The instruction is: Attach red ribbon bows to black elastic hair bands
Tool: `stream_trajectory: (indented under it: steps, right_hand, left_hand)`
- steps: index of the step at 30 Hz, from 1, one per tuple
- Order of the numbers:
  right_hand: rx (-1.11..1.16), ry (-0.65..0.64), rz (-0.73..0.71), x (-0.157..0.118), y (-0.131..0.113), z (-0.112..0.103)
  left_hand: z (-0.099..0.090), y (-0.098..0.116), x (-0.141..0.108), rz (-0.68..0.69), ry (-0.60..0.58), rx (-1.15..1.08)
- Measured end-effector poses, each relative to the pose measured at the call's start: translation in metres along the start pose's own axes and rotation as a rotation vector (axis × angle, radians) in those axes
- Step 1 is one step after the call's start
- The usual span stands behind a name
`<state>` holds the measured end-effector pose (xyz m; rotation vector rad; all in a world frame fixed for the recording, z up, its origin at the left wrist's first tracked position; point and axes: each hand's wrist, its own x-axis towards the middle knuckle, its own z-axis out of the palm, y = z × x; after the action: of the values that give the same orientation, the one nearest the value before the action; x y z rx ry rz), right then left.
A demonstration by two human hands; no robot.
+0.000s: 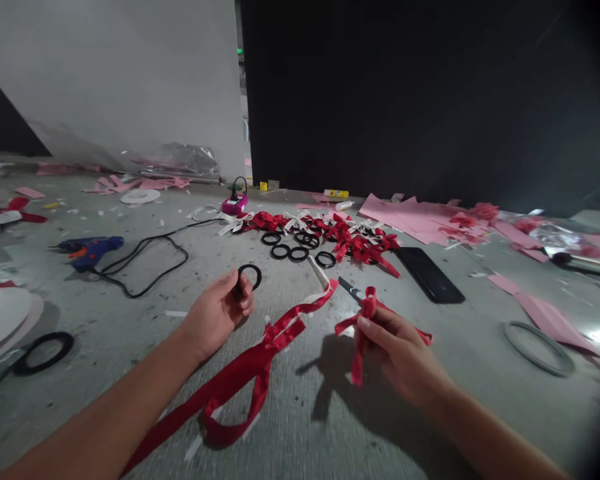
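My left hand (220, 312) is closed on a small black ring (251, 277), held up by its edge. My right hand (397, 350) pinches a red ribbon bow (364, 328) above the floor, its loops and tails sticking out around the fingers. A dark pointed blade (350, 291) shows just beyond the bow; whether the hand touches it is unclear. Between my hands a long red ribbon (240, 367) runs along the floor, looped at its near part. A thin white ribbon (321, 272) meets its far end.
Further off lie a heap of red and white bows (350, 233), several black rings (299, 253) and a black phone (430, 275). A blue glue gun (93, 252) with its cord is at left. Pink sheets (410, 217) and a grey ring (539, 348) are at right.
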<state>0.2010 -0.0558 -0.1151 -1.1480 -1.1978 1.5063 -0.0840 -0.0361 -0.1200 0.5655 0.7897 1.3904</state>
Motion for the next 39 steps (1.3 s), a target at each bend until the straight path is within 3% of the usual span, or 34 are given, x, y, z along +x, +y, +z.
stream_trajectory:
  steps: [6, 11, 30, 34, 39]
  right_hand:
    - [0.025, 0.086, 0.082, 0.001, -0.004, 0.002]
    - [0.003, 0.081, 0.076, -0.001, -0.003, 0.002]
    - [-0.125, 0.074, 0.108, 0.000, 0.003, -0.005]
    - [-0.391, 0.046, -0.071, 0.000, -0.001, -0.007]
    - [-0.604, -0.212, -0.374, 0.005, -0.020, 0.009]
  left_hand:
    - [0.000, 0.000, -0.002, 0.003, -0.021, 0.047]
    - [0.000, -0.001, -0.005, 0.010, -0.065, 0.108]
    - [-0.001, -0.001, -0.005, 0.004, -0.032, 0.087]
    - [0.002, -0.003, -0.004, -0.001, 0.034, 0.036]
    - [0.005, -0.006, -0.003, 0.017, 0.013, 0.049]
